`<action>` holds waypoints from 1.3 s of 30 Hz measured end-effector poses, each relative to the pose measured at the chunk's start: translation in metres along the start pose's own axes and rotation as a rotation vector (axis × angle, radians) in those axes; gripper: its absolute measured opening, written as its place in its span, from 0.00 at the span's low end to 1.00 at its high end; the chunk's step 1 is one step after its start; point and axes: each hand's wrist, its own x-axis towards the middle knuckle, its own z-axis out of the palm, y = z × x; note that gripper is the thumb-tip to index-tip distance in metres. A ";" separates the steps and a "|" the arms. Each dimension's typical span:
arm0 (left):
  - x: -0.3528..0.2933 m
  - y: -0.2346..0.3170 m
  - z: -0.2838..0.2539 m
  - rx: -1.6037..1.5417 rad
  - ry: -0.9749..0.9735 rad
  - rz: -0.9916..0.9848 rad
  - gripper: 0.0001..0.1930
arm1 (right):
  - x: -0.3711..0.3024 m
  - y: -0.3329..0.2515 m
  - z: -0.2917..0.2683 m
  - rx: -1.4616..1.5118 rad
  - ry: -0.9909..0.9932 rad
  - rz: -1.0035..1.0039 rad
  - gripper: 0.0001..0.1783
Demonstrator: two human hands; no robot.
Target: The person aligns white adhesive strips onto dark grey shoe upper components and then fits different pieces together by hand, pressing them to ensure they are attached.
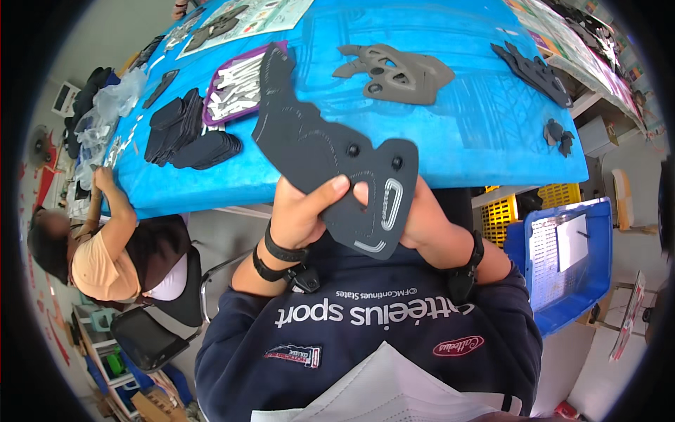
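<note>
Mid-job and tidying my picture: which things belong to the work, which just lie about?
Likely the work:
black panel, in left hand and right hand
stacked black pieces
grey piece
purple tray, perhaps

Probably lying about:
blue crate
plastic bags

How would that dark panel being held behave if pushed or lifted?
The panel is probably fairly stiff: its far end reaches past the left hand without obvious drooping. It looks thin, so it's likely light. Being flat, it should hardly roll.

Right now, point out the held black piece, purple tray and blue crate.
Held black piece (320, 144), head view: its middle.
Purple tray (209, 97), head view: left rim.
Blue crate (518, 254), head view: left wall.
</note>
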 end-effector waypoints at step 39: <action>-0.001 -0.011 -0.002 0.227 -0.040 0.129 0.15 | -0.001 0.019 -0.019 0.038 0.095 0.013 0.07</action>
